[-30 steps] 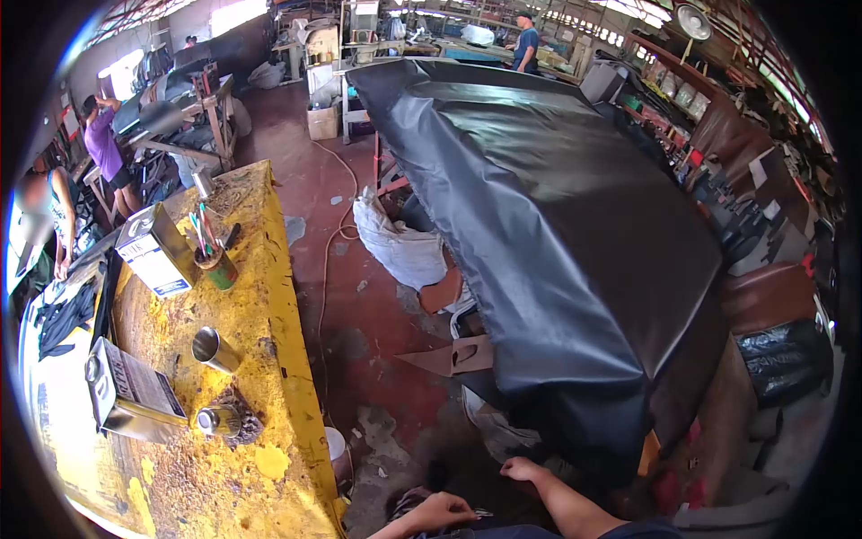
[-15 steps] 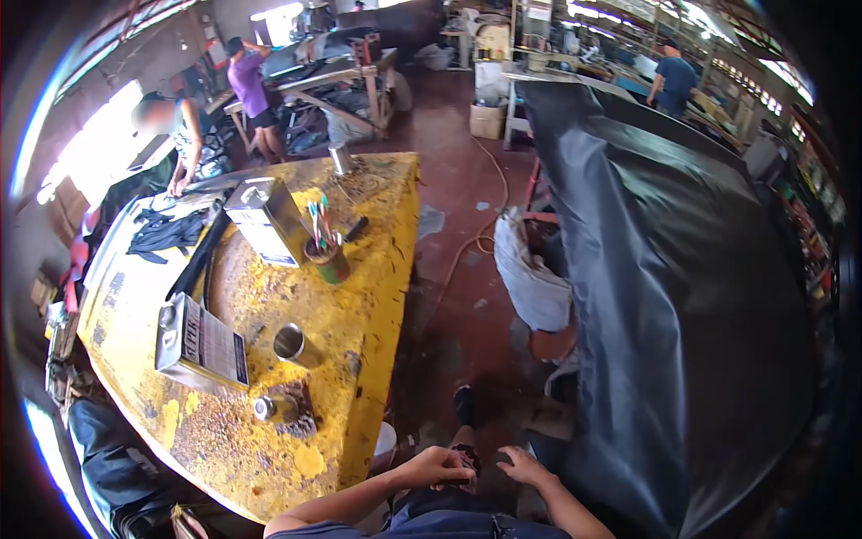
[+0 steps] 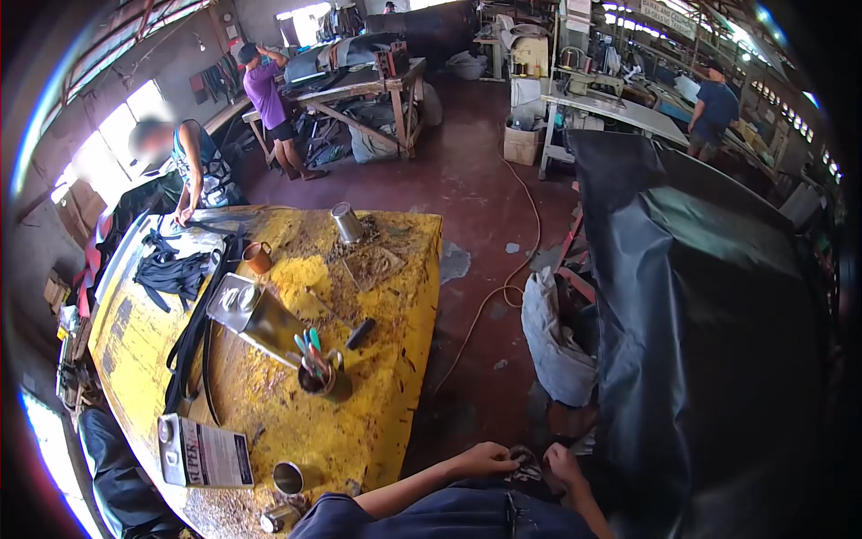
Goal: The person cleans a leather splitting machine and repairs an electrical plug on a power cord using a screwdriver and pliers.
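Observation:
My left hand [image 3: 488, 460] is at the bottom of the view, its fingers closed at the edge of a small dark patterned thing [image 3: 524, 463] in front of my waist. On the other side of it, my right hand [image 3: 563, 463] is raised with its fingers drawn together. What either hand pinches is too small to make out. The yellow stained table [image 3: 377, 395] stands to the left of my hands, with a metal cup [image 3: 288, 478] and a small metal container [image 3: 277, 516] near its closest edge. Black sheeting [image 3: 709, 359] lies to the right.
On the table are two metal cans [image 3: 215, 456], a pot of brushes [image 3: 316, 373], black straps [image 3: 190, 337] and a steel cup [image 3: 346, 223]. A hose [image 3: 539, 225] crosses the floor beside a white sack [image 3: 549, 346]. Several people stand further back.
The view has shifted, showing more of the room behind and the table lower. My hands have come closer together, on either side of the patterned thing.

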Motion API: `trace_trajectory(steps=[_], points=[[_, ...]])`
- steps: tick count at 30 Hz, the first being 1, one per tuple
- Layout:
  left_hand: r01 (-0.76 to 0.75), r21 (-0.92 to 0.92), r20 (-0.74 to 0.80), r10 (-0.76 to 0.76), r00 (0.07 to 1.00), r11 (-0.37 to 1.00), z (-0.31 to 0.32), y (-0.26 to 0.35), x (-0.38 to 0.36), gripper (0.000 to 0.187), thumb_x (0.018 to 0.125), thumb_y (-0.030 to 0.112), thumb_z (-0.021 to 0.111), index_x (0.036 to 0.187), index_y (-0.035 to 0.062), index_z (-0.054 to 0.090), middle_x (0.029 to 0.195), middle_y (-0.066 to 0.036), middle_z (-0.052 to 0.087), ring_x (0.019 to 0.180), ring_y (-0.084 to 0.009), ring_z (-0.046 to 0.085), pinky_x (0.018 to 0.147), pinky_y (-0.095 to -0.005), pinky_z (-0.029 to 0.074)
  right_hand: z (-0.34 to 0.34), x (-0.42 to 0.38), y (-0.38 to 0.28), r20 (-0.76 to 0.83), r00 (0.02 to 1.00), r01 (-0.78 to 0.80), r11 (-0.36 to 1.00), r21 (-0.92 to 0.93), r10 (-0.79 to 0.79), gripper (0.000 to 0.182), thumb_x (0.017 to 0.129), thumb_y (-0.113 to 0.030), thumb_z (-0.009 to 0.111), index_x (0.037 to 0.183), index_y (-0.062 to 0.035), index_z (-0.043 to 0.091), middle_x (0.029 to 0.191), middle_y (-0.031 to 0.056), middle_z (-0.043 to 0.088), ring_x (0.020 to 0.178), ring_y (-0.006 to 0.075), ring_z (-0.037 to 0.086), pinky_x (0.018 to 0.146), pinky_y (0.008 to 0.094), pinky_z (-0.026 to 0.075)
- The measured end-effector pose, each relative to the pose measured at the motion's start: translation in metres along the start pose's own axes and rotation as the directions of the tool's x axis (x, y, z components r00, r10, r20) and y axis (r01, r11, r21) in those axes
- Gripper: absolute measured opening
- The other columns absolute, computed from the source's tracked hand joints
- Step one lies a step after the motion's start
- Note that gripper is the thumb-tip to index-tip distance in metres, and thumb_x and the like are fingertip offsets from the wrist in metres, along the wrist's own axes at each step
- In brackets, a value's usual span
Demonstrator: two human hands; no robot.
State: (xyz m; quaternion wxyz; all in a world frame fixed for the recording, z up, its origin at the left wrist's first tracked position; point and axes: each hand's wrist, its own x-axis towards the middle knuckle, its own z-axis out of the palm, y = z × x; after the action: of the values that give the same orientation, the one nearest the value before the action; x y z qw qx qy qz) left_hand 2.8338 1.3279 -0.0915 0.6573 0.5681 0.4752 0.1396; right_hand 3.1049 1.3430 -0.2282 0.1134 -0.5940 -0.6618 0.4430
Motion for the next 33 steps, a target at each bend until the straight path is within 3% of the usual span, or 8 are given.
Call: trace_trajectory(steps=[6, 11, 16, 19, 22, 23, 29, 33], points=[[0.019, -0.04, -0.147, -0.024, 0.989, 0.999, -0.071, 0.018, 0.043, 0.043, 0.086, 0.039, 0.057, 0.072, -0.0013, 0.06, 0.057, -0.005, 0.05, 0.058, -0.0087, 0.045, 0.054, -0.0295, 0.039, -0.028, 0.146, -0.065, -0.02, 0.928, 0.366, 0.919, -0.145, -0.373, 0.019, 0.077, -0.016, 0.065, 0.071, -0.0024, 0.054, 0.064, 0.0134, 0.057, 0.059, 0.0252, 0.057, 0.056, 0.035, 0.044], [0.087, -0.075, -0.149, -0.098, 0.984, 0.993, -0.159, 0.042, 0.081, 0.044, 0.083, 0.043, 0.061, 0.078, -0.0005, 0.059, 0.062, -0.003, 0.05, 0.062, -0.0075, 0.044, 0.054, -0.0282, 0.037, -0.083, 0.296, -0.146, 0.088, 0.949, 0.305, 0.952, 0.01, -0.304, 0.023, 0.066, -0.01, 0.073, 0.074, -0.0033, 0.052, 0.067, 0.0096, 0.06, 0.064, 0.0219, 0.061, 0.057, 0.0356, 0.046], [0.031, -0.146, -0.264, -0.07, 0.962, 0.989, -0.259, 0.076, 0.167, 0.046, 0.08, 0.044, 0.065, 0.081, -0.0015, 0.058, 0.069, -0.005, 0.055, 0.067, -0.0082, 0.045, 0.058, -0.0279, 0.038, -0.122, 0.467, -0.207, 0.3, 0.938, 0.17, 0.984, 0.046, -0.176, 0.063, 0.091, -0.048, 0.041, 0.054, 0.001, 0.058, 0.051, 0.0109, 0.059, 0.049, 0.0207, 0.061, 0.055, 0.0315, 0.049], [0.087, -0.159, -0.203, -0.119, 0.972, 0.983, -0.298, 0.103, 0.221, 0.05, 0.078, 0.044, 0.067, 0.091, -0.0041, 0.06, 0.081, -0.01, 0.061, 0.076, -0.0139, 0.053, 0.067, -0.0297, 0.042, -0.127, 0.558, -0.232, 0.427, 0.899, 0.09, 0.995, 0.04, -0.099, 0.053, 0.085, -0.045, 0.054, 0.058, -0.0006, 0.059, 0.057, 0.0131, 0.061, 0.055, 0.0232, 0.062, 0.061, 0.0341, 0.05], [0.039, -0.116, -0.23, -0.065, 0.971, 0.992, -0.337, 0.107, 0.259, 0.062, 0.079, 0.043, 0.066, 0.112, -0.008, 0.054, 0.105, -0.02, 0.06, 0.098, -0.0254, 0.057, 0.086, -0.0327, 0.043, -0.11, 0.627, -0.249, 0.234, 0.84, 0.533, 0.825, -0.186, -0.49, 0.028, 0.067, -0.023, 0.076, 0.065, -0.0021, 0.057, 0.059, 0.0092, 0.062, 0.052, 0.0183, 0.061, 0.053, 0.0314, 0.048], [0.039, -0.097, -0.22, -0.059, 0.974, 0.994, -0.352, 0.109, 0.269, 0.064, 0.079, 0.043, 0.066, 0.115, -0.0085, 0.052, 0.109, -0.021, 0.06, 0.102, -0.0269, 0.057, 0.089, -0.0331, 0.042, -0.108, 0.647, -0.259, 0.343, 0.859, 0.451, 0.879, -0.152, -0.381, 0.026, 0.066, -0.018, 0.077, 0.066, -0.0023, 0.056, 0.061, 0.0094, 0.062, 0.051, 0.0171, 0.061, 0.049, 0.0318, 0.048], [0.012, -0.07, -0.114, -0.02, 0.993, 0.997, -0.464, 0.123, 0.337, 0.061, 0.078, 0.043, 0.066, 0.115, -0.0042, 0.055, 0.109, -0.02, 0.059, 0.102, -0.0276, 0.056, 0.088, -0.033, 0.043, -0.113, 0.746, -0.345, 0.668, 0.732, 0.261, 0.961, -0.093, -0.134, 0.03, 0.082, -0.023, 0.065, 0.066, 0.0016, 0.056, 0.059, 0.012, 0.062, 0.049, 0.0183, 0.063, 0.046, 0.0306, 0.048], [-0.01, 0.009, -0.215, 0.012, 0.977, 1.0, -0.558, 0.112, 0.377, 0.055, 0.078, 0.041, 0.066, 0.115, 0.0007, 0.056, 0.108, -0.018, 0.06, 0.101, -0.0265, 0.056, 0.088, -0.0324, 0.043, -0.127, 0.857, -0.348, 0.567, 0.778, 0.318, 0.948, 0.017, -0.271, 0.046, 0.089, -0.036, 0.053, 0.06, -0.0006, 0.059, 0.056, 0.0081, 0.06, 0.049, 0.0158, 0.059, 0.048, 0.0287, 0.046]])
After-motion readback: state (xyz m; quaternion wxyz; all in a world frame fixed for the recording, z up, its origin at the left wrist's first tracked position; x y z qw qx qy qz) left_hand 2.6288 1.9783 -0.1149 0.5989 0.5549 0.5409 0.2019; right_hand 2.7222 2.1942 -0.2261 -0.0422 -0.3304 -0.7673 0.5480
